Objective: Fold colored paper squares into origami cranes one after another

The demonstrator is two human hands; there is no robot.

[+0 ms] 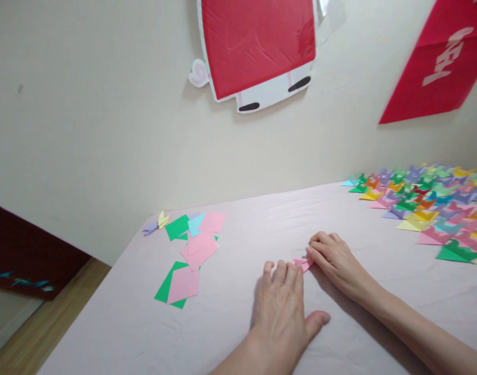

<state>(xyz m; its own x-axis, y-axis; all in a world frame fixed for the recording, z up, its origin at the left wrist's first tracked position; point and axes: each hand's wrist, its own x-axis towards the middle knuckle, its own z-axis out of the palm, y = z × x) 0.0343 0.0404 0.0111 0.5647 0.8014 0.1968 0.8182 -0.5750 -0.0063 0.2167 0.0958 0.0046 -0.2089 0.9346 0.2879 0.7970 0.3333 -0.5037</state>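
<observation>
While the right hand [334,264] pinches the folded pink paper [302,264], left hand [280,302] spread loosely, fingertips alongside; uneven pressure could skew its folds.

Comes to one left hand [280,307], one right hand [336,259] and one pink folded paper [301,263]. Includes at least three pink sheets [199,249], at least two green sheets [176,227], one light blue sheet [195,226]. Adds two red wall decorations [260,49] and dozens of folded figures [422,215], too crowded to count exactly.
</observation>
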